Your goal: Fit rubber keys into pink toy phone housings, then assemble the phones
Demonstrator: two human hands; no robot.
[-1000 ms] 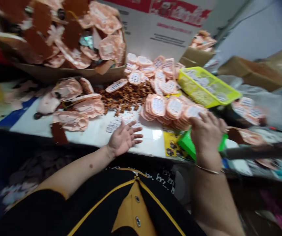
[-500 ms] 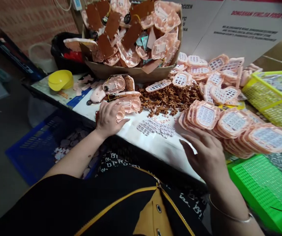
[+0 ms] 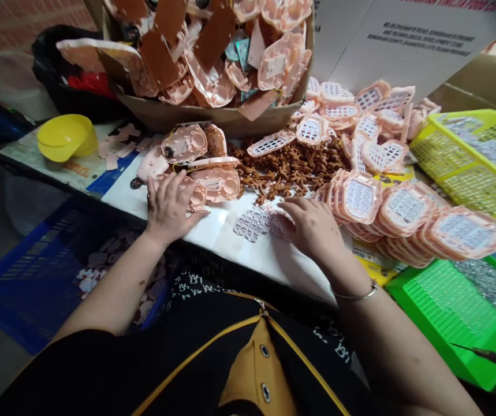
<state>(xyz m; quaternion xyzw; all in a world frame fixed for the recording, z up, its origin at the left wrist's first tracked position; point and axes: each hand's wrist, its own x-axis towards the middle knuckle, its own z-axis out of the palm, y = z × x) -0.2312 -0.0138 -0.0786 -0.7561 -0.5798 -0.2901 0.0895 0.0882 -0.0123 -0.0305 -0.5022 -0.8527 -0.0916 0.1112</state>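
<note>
My left hand (image 3: 167, 208) lies with fingers spread over a pink plastic shell (image 3: 196, 195) at the table's front edge. Beside it are more pink shells (image 3: 185, 144), one with a small black round part. My right hand (image 3: 310, 225) is over the right end of a patch of small pale grey pieces (image 3: 252, 223); its fingers are bent downward and their tips are partly hidden, so whether they hold anything cannot be seen. Behind the patch lies a heap of small brown pieces (image 3: 286, 167). Stacks of pink frames with keypad grids (image 3: 360, 199) stand right of my right hand.
A cardboard box (image 3: 213, 118) full of pink shells and brown boards stands behind. At the left are a yellow bowl (image 3: 66, 137) and a low blue crate (image 3: 22, 277). A yellow basket (image 3: 468, 167) and green basket (image 3: 433, 312), with a thin dark tool over it, are at right.
My right hand has moved left and inward, from beside the stacked frames to the small grey pieces. My left hand remains at the pink shell. The camera view has shifted.
</note>
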